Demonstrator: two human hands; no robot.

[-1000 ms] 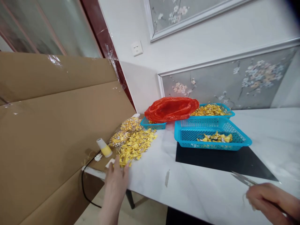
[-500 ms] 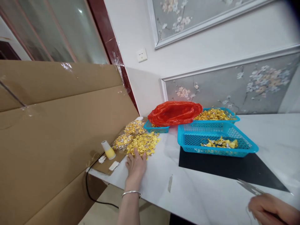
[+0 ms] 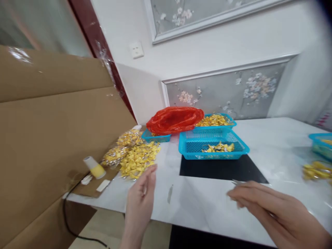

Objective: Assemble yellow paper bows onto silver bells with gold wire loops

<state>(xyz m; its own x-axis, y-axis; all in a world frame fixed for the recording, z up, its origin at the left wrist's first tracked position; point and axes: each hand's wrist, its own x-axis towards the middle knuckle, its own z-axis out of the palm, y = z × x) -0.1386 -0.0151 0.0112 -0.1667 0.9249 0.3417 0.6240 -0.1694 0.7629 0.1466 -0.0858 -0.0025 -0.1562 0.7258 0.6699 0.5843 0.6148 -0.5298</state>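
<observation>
My left hand (image 3: 140, 202) hovers over the white table (image 3: 207, 204), just in front of a loose pile of yellow folded paper pieces (image 3: 137, 159). It is seen edge-on with thumb and fingers close together, and blur hides whether anything is pinched. My right hand (image 3: 275, 212) is low at the right, closed around a thin metal tool (image 3: 236, 182) whose tip pointing left shows past the fingers. A black mat (image 3: 220, 168) lies between the hands and the nearest blue basket (image 3: 214, 148), which holds a few yellow pieces.
Behind are a red plastic bag (image 3: 175, 120) over a small blue basket (image 3: 155, 137), and another blue basket (image 3: 216, 120) full of yellow pieces. Cardboard sheets (image 3: 52, 138) stand at the left by a yellow-white small cup (image 3: 93, 167). Another basket (image 3: 321, 145) and yellow pieces (image 3: 315, 170) lie far right.
My left hand has lifted off the yellow pile and drawn back toward me. My right hand with the metal tool has moved left and up. The view has swung right.
</observation>
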